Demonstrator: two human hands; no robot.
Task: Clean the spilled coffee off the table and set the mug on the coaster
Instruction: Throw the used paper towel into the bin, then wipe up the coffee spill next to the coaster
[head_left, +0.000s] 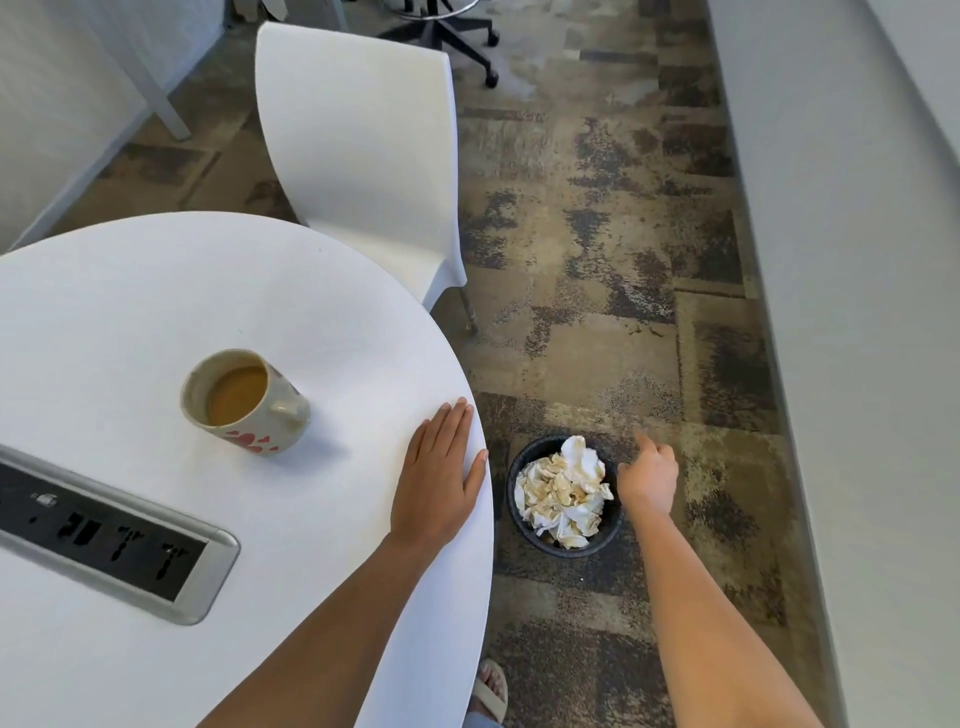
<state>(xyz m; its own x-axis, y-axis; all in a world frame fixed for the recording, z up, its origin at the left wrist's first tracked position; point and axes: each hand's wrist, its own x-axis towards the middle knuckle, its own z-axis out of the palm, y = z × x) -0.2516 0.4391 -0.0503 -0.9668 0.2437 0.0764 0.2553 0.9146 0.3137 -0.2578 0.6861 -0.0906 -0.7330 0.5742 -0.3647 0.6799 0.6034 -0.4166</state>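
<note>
A cream mug (248, 401) with red marks stands upright on the round white table (156, 291), part full of light brown coffee. My left hand (439, 470) lies flat on the table's right edge, fingers spread, holding nothing. My right hand (649, 475) hangs over the floor beside a black waste bin (613, 530), its fingers loosely apart and nothing in it. The bin holds crumpled, coffee-stained paper towels (563, 493). I see no coaster, and the visible tabletop shows no spill.
A grey power socket strip (104, 535) is set into the table at the lower left. A white chair (358, 156) stands behind the table. Patterned carpet (597, 260) covers the floor; a white wall (857, 260) runs along the right. My sandalled foot (491, 688) shows below.
</note>
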